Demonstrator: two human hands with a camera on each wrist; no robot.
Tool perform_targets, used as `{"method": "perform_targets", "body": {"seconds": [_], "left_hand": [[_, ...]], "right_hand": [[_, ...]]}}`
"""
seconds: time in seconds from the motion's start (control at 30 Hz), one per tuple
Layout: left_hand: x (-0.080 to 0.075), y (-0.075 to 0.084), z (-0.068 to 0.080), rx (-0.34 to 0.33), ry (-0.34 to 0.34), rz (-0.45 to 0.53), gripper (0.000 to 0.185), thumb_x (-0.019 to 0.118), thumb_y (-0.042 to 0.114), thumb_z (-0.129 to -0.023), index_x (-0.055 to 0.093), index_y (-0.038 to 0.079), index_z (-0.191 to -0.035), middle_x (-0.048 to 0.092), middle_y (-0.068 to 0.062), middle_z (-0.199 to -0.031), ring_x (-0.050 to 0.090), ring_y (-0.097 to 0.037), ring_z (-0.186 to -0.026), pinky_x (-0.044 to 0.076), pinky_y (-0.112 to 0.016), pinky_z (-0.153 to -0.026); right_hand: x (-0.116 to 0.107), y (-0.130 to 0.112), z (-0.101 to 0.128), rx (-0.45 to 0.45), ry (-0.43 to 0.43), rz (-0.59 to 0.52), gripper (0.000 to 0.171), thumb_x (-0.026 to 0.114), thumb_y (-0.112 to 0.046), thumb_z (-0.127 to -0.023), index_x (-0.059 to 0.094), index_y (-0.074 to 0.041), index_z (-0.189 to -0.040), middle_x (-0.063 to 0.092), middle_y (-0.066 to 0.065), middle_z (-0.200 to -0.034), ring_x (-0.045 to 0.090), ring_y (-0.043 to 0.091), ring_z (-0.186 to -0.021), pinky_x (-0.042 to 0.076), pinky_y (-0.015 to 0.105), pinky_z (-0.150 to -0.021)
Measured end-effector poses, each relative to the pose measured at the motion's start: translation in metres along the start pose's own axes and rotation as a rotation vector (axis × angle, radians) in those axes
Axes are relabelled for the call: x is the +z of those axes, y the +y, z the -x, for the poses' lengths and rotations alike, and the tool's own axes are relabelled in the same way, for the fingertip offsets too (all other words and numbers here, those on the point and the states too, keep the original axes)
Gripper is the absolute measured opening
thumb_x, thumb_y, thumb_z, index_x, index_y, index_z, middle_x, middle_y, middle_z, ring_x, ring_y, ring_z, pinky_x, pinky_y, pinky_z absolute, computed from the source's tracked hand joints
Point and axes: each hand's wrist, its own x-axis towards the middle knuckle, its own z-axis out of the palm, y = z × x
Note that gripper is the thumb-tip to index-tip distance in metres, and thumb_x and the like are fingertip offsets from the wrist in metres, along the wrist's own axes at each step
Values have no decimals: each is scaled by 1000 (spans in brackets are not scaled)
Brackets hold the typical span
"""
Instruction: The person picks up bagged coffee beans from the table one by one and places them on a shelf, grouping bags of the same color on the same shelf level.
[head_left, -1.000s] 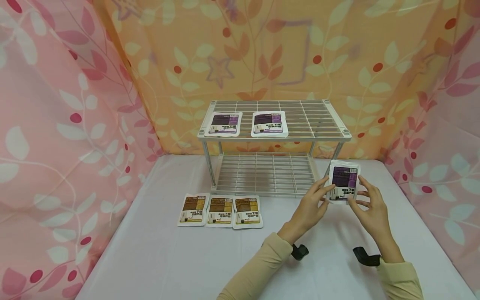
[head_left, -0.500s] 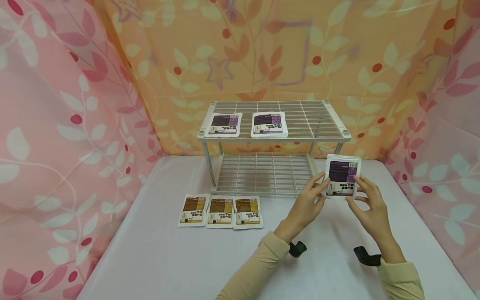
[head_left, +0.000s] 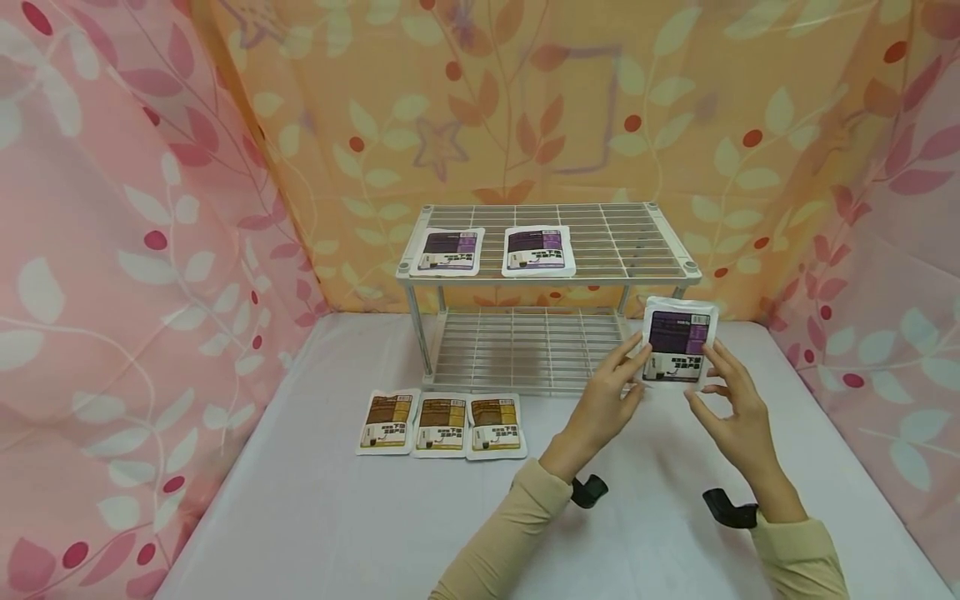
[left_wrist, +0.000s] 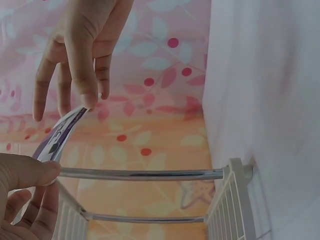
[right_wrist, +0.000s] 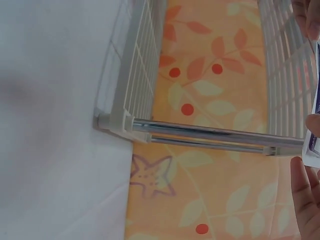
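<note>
1. My left hand [head_left: 603,400] pinches the left edge of the purple packet [head_left: 678,339] between thumb and fingertips; the other fingers [left_wrist: 30,172] curl loosely, as the left wrist view shows.
2. My right hand [head_left: 731,412] pinches the packet's lower right edge with thumb and forefinger, the remaining fingers spread and relaxed.
3. The packet is held upright in the air, just beside the right front post of the wire rack [head_left: 547,275], below its top shelf.
4. I judge the step well done by keeping both pinches on the edges, holding the packet flat and level, and clearing the shelf rim.
5. Two purple packets [head_left: 495,250] lie side by side on the top shelf's left half; its right half is bare wire.
6. Three brown packets [head_left: 441,423] lie in a row on the surface [head_left: 337,517] before the rack.
</note>
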Motion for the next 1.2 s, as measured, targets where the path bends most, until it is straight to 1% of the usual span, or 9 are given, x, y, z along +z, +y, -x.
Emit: {"method": "perform_targets", "body": {"seconds": [0.17,0.33,0.43,0.57,0.67,0.83,1.0,1.13,1.2], "left_hand": [[-6,1,-4,15,24,-41,57,67,-1,-82,46,4,-135,33,-6,-147,54,-10,-98,40,-3,-81],[-13,1,-7,34,65,-6,57,65,-5,-81,47,2,-134,35,-9,-146,53,-16,-102,42,-7,-81],[-17,1,-9,40,85,10,56,65,-5,-81,48,2,-134,35,-10,-145,53,-18,-104,43,-7,-82],[-20,-1,-11,50,103,-19,54,65,-3,-83,47,2,-134,34,-10,-146,54,-16,-103,43,-6,-80],[-23,-2,-12,53,109,-39,53,64,-1,-84,47,3,-134,35,-9,-145,54,-14,-103,43,-6,-79],[-29,-1,-14,59,117,-24,51,64,-1,-84,49,2,-133,38,-9,-142,55,-15,-108,43,-7,-84],[-34,-1,-18,90,133,-26,42,63,0,-85,55,2,-127,44,-10,-138,54,-17,-108,41,-9,-90],[-39,-2,-22,111,141,-52,34,62,2,-87,61,3,-121,51,-10,-131,53,-16,-112,39,-8,-93],[-40,-2,-24,115,147,-62,31,61,3,-87,62,3,-119,53,-10,-129,54,-14,-111,39,-6,-90]], "right_hand": [[1,-5,-7,-39,26,20,86,71,23,-59,44,-4,-136,39,13,-144,48,5,-100,39,1,-84],[3,-12,-15,-79,61,41,77,73,23,-58,54,-2,-128,44,15,-139,47,-2,-105,39,1,-82],[5,-16,-19,-92,69,43,73,73,23,-58,58,-2,-125,46,17,-136,45,1,-112,39,2,-83],[6,-21,-24,-93,77,42,70,73,22,-59,59,-2,-123,47,18,-134,49,4,-106,38,3,-85],[7,-23,-26,-89,85,51,68,74,20,-60,60,-2,-122,47,17,-133,50,-1,-100,38,3,-86],[8,-25,-30,-101,94,41,64,74,20,-60,62,-2,-119,47,17,-134,49,-5,-105,38,4,-87],[7,-27,-38,-132,110,26,58,74,20,-61,65,-1,-114,49,15,-133,51,3,-109,38,9,-94],[7,-29,-44,-157,123,24,53,74,19,-62,67,-1,-111,53,15,-129,53,18,-110,38,12,-97],[7,-29,-47,-168,127,25,51,74,19,-61,68,0,-109,56,16,-126,53,23,-111,38,13,-97]]}}
